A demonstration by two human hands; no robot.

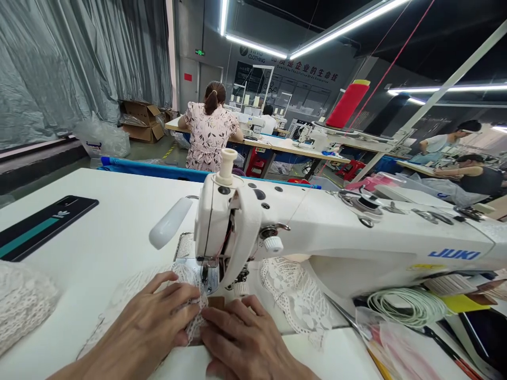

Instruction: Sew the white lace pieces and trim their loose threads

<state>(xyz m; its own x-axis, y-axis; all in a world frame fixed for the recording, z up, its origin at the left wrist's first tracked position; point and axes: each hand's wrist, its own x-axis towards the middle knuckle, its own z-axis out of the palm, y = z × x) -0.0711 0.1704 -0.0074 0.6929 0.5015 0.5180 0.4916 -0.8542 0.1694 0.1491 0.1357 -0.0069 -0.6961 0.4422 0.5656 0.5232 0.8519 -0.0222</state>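
Observation:
White lace fabric (129, 282) lies over the bed of a white sewing machine (340, 227), its edge running by the presser foot (211, 277). My left hand (156, 319) presses on the lace just left of the foot, fingers bent together and thumb tucked at the edge. Close beside it, my right hand (247, 338) has its fingers curled down on the lace edge in front of the foot; its fingertips are partly hidden. A small brown piece (216, 302) shows between the hands and the foot. More lace (295, 295) lies under the machine arm.
At left are a dark phone-like slab (49, 224) and a heap of lace (24, 303). Scissors (344, 311), a coil of pale cord (407, 306) and a plastic bag (396, 338) crowd the right. A red thread cone (348, 104) stands behind. Co-workers sit farther off.

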